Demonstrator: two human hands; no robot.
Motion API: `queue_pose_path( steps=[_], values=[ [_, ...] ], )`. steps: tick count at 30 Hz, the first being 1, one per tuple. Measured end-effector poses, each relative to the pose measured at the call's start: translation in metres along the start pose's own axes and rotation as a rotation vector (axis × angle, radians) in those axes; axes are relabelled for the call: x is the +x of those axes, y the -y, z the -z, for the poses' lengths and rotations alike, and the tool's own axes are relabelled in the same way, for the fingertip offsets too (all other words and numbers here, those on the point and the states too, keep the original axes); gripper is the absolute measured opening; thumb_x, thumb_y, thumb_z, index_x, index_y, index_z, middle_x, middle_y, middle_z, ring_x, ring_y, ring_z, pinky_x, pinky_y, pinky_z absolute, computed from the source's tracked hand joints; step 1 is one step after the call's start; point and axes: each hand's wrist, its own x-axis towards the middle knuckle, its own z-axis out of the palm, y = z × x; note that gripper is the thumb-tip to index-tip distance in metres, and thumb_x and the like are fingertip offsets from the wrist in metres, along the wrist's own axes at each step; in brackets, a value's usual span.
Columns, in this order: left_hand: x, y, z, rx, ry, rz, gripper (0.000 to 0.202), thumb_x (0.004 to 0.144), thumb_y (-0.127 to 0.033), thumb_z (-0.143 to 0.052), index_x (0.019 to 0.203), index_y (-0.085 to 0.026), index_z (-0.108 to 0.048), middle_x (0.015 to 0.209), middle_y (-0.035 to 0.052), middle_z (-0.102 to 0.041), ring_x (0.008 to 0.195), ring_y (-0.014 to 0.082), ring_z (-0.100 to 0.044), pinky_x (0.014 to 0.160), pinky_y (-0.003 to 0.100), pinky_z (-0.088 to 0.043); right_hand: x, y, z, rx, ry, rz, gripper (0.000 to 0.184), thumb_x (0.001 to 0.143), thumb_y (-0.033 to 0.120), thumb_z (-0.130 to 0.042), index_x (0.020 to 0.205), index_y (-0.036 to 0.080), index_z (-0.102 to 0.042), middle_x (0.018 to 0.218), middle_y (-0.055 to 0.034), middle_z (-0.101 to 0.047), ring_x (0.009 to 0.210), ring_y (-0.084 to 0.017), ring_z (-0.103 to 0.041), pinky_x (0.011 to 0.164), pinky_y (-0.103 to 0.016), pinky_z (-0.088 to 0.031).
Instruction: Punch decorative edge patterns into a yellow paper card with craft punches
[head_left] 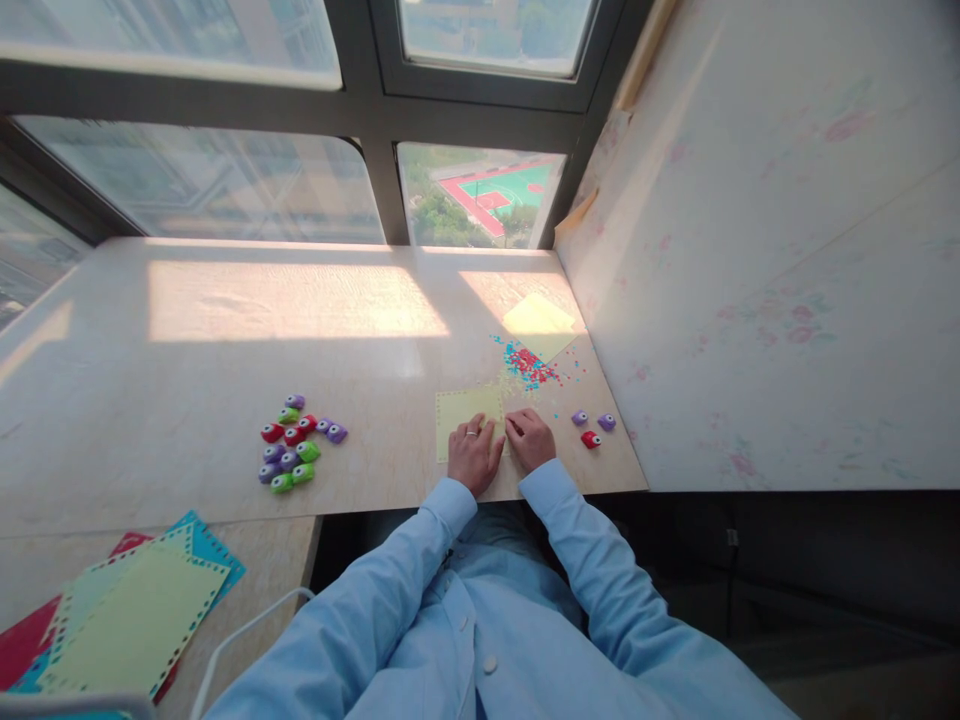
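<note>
A pale yellow sheet of paper (463, 412) lies on the table (225, 400) in front of me. My left hand (474, 456) rests flat on its near edge, fingers stretched out, a ring on one finger. My right hand (531, 437) sits at the sheet's right side with its fingers curled closed; what they hold is too small to make out. Just beyond the sheet lies a scatter of red, blue and yellow paper bits (527, 366).
Several small red, green and purple punches (296, 445) cluster at the left. Three more punches (591, 428) lie right of my hands. A second yellow sheet (540, 322) is farther back. Coloured punched sheets (127, 615) are stacked at bottom left. A wall (765, 260) closes the right side.
</note>
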Motion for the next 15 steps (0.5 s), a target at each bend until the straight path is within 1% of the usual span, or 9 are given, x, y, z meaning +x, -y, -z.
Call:
queue_pose_path(
  steps=[8, 15],
  values=[
    [0.0, 0.0022, -0.0038, -0.029, -0.031, -0.015, 0.036, 0.096, -0.039, -0.043, 0.123, -0.023, -0.061, 0.133, 0.0125, -0.056, 0.109, 0.03, -0.054, 0.088, 0.046, -0.044, 0.0, -0.0004, -0.0003, -0.002, -0.007, -0.017, 0.021, 0.089, 0.023, -0.052, 0.087, 0.022, -0.072, 0.089, -0.0061, -0.066, 0.08, -0.017, -0.06, 0.073, -0.026, -0.047],
    [0.0001, 0.0018, -0.0039, -0.024, -0.021, -0.012, 0.037, 0.096, -0.04, -0.043, 0.123, -0.022, -0.06, 0.133, 0.0121, -0.056, 0.111, 0.0306, -0.053, 0.087, 0.045, -0.043, -0.0002, -0.0011, -0.0007, -0.01, -0.01, -0.001, 0.02, 0.088, 0.021, -0.052, 0.087, 0.02, -0.072, 0.087, -0.0065, -0.065, 0.079, -0.017, -0.06, 0.073, -0.026, -0.046]
  ],
)
